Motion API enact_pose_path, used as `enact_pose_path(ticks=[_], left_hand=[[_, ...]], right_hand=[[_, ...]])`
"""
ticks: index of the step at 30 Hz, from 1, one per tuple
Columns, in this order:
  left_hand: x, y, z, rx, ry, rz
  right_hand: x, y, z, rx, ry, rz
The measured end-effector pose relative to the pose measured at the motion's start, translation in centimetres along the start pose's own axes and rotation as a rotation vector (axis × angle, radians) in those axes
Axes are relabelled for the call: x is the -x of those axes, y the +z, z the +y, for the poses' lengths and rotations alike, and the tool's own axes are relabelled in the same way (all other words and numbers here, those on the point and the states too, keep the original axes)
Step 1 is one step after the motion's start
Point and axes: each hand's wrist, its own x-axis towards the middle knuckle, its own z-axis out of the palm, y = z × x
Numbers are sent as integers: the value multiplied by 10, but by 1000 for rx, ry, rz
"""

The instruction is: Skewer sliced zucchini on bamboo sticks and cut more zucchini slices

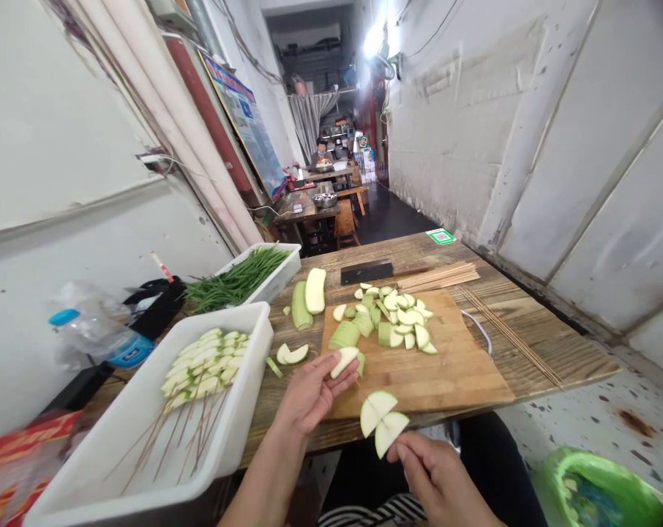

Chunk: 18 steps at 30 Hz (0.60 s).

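Note:
My left hand (316, 388) is over the near-left edge of the cutting board (446, 373), its fingers closed on a pale half-round zucchini slice (345, 361). My right hand (427, 468), in front of the board's near edge, grips a skewer that is mostly hidden by the fingers. Two zucchini slices (380, 411) are threaded on it, one above the other. Cut zucchini pieces (405, 315) lie heaped on the board. Beside it rest two larger zucchini lengths (315, 291) and some loose slices (296, 354).
A white tub (244, 410) on the left holds filled skewers (205, 362). Behind it stands a tray of green stalks (249, 274). A cleaver (367, 272) and bare skewers (510, 333) lie on the table. A green basin (606, 483) is at lower right. A person (321, 152) sits far back.

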Motion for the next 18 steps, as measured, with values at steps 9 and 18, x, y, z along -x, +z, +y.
enact_pose_path(ticks=[9, 18], left_hand=[[-1, 1, 1, -5, -3, -25], [0, 2, 0, -46, -1, -46]], right_hand=[[0, -2, -2, 6, -3, 13], [0, -2, -3, 4, 4, 17]])
